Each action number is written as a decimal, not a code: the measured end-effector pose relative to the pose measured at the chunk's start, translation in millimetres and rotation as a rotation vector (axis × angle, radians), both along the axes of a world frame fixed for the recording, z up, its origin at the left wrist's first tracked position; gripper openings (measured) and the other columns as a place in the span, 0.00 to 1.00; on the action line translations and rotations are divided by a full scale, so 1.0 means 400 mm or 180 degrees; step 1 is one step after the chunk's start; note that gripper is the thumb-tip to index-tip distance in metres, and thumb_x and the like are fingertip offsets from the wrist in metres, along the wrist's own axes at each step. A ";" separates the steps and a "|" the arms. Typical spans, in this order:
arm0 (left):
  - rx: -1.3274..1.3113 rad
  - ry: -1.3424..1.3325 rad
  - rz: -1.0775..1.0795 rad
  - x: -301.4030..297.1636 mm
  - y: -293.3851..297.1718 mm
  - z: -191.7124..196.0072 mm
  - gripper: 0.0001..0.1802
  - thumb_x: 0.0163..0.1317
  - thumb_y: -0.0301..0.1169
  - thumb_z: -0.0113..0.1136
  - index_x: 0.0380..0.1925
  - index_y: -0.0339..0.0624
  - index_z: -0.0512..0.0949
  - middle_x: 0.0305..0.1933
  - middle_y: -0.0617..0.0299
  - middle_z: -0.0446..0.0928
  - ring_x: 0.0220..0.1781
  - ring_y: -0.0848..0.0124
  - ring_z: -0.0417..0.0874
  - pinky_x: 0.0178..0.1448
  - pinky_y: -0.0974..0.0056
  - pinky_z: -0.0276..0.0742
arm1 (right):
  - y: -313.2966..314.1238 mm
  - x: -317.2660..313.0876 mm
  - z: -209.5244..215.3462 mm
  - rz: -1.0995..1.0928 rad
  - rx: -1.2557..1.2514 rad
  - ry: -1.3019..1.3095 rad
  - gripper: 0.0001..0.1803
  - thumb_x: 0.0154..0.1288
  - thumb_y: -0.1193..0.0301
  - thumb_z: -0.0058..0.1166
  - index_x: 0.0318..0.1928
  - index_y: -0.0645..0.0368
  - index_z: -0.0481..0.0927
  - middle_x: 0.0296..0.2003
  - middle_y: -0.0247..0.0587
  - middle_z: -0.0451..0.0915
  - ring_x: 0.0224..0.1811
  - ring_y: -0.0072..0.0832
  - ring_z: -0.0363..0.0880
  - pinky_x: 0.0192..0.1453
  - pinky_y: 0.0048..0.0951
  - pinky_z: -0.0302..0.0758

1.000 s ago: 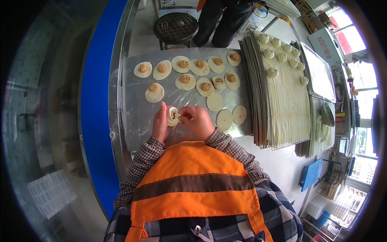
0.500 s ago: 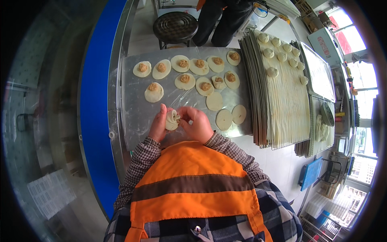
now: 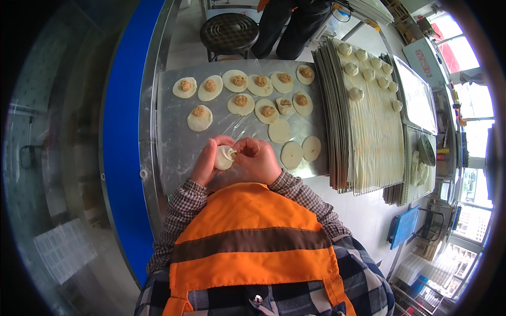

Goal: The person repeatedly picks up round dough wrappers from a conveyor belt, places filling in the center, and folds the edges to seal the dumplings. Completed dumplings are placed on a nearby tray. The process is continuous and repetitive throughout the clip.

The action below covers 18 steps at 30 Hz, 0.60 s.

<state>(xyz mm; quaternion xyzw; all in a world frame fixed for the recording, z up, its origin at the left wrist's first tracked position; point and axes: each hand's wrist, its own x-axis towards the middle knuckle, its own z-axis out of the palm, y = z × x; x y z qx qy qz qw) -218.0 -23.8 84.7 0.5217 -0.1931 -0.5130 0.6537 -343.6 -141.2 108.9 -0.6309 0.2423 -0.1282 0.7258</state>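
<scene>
My left hand (image 3: 206,160) cups a pale round dumpling (image 3: 225,157) just above the metal table (image 3: 174,142). My right hand (image 3: 259,159) pinches the pleated top of the same dumpling from the right. Beyond my hands lie several flat dough wrappers with brown filling (image 3: 240,101) in two rows. Three plain wrappers without filling (image 3: 291,154) lie to the right of my hands.
A stack of slatted trays (image 3: 369,152) at the right carries several finished dumplings (image 3: 356,94) at its far end. A black round stool (image 3: 229,30) and a standing person's legs (image 3: 295,26) are beyond the table. A blue panel (image 3: 122,131) runs along the left.
The dumpling in my hands has gone from an open wrapper with filling showing to a nearly closed, pleated ball. Both hands stay in the same spot.
</scene>
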 end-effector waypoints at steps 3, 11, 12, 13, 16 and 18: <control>0.0085 -0.1006 0.0388 -0.022 0.000 0.010 0.31 0.70 0.59 0.35 0.42 0.42 0.74 0.29 0.66 0.76 0.24 0.80 0.74 0.22 0.76 0.67 | -0.012 -0.004 0.012 0.0090 -0.1023 -0.0247 0.09 0.55 0.81 0.58 0.38 0.64 0.77 0.26 0.38 0.79 0.27 0.25 0.80 0.31 0.23 0.75; 0.0217 0.0058 -0.0259 0.011 0.006 0.018 0.28 0.71 0.56 0.39 0.39 0.42 0.74 0.29 0.67 0.74 0.29 0.79 0.76 0.28 0.74 0.70 | 0.004 -0.012 0.017 0.0108 -0.0442 -0.0155 0.07 0.56 0.82 0.57 0.36 0.63 0.77 0.25 0.39 0.78 0.27 0.27 0.82 0.31 0.25 0.76; -0.0155 -0.0843 -0.0007 0.004 -0.001 0.014 0.27 0.71 0.55 0.40 0.39 0.42 0.75 0.29 0.67 0.75 0.29 0.79 0.76 0.28 0.74 0.70 | 0.003 -0.011 0.014 0.0054 -0.0303 -0.0170 0.07 0.55 0.82 0.57 0.36 0.63 0.77 0.26 0.39 0.78 0.27 0.29 0.82 0.31 0.26 0.76; -0.0484 -0.1717 0.0275 -0.007 -0.009 0.009 0.26 0.71 0.54 0.41 0.39 0.42 0.75 0.29 0.67 0.75 0.29 0.79 0.76 0.28 0.74 0.70 | 0.002 -0.012 0.012 -0.0003 -0.0163 -0.0178 0.07 0.55 0.81 0.57 0.37 0.63 0.77 0.26 0.40 0.78 0.28 0.30 0.82 0.31 0.28 0.76; -0.0224 -0.1482 0.0317 -0.013 -0.010 0.007 0.24 0.71 0.53 0.43 0.38 0.43 0.75 0.29 0.67 0.76 0.28 0.79 0.76 0.27 0.74 0.71 | -0.006 -0.012 0.013 0.0195 -0.1799 -0.0462 0.08 0.56 0.80 0.57 0.37 0.63 0.78 0.27 0.43 0.79 0.27 0.35 0.82 0.31 0.31 0.76; 0.0204 -0.0447 0.0246 -0.012 -0.008 0.013 0.24 0.70 0.54 0.44 0.36 0.43 0.75 0.29 0.66 0.76 0.26 0.79 0.76 0.25 0.74 0.70 | -0.005 -0.010 0.023 0.0285 -0.2625 -0.0616 0.08 0.56 0.79 0.58 0.38 0.63 0.77 0.28 0.45 0.79 0.28 0.39 0.81 0.32 0.33 0.77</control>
